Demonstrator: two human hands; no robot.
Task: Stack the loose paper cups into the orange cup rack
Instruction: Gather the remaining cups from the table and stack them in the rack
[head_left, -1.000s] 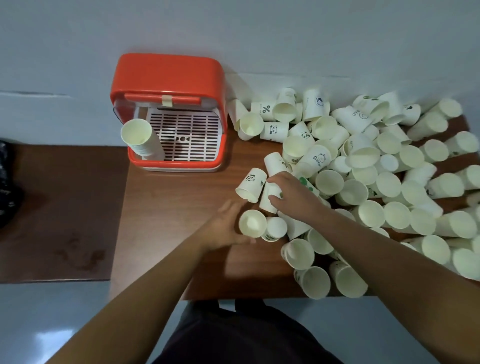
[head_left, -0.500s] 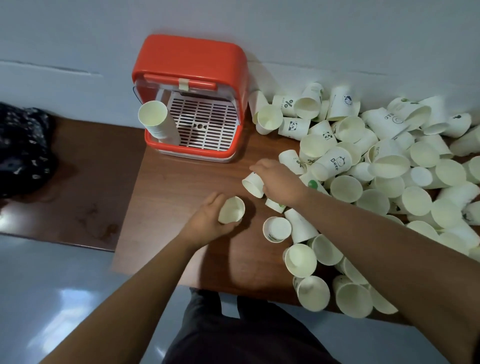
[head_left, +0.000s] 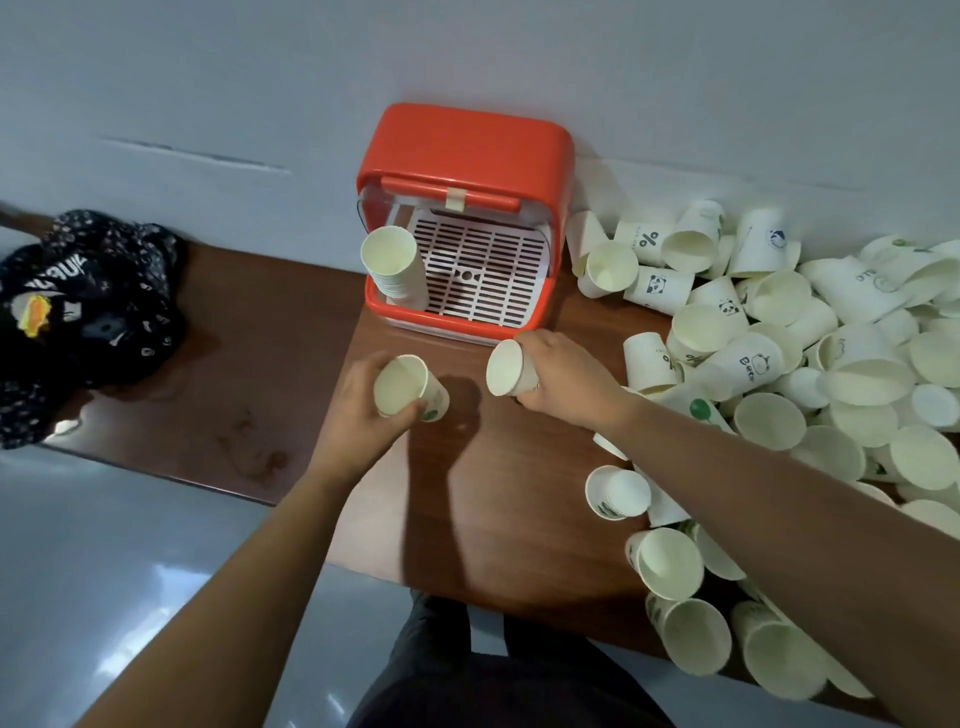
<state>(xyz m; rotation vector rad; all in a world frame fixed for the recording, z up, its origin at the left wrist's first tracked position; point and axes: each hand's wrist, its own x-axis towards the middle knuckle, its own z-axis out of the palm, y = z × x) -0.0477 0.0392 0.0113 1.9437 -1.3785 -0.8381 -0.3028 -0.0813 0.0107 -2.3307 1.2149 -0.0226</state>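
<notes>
The orange cup rack (head_left: 467, 156) stands against the wall with a white slotted tray inside. A stack of nested paper cups (head_left: 395, 265) leans in its left corner. My left hand (head_left: 358, 410) grips one paper cup (head_left: 408, 387), mouth facing me, just in front of the rack. My right hand (head_left: 566, 379) holds another cup (head_left: 509, 369) on its side, mouth pointing left, close to the rack's front edge. A big heap of loose paper cups (head_left: 779, 364) covers the table's right side.
The brown table (head_left: 467, 493) has a near edge just above my legs. A lower brown surface on the left carries a dark patterned bag (head_left: 88, 312). The grey wall runs behind the rack.
Both hands have lifted a cup from the heap's edge and moved left and toward the rack. The view has swung left, so the rack now sits mid-frame.
</notes>
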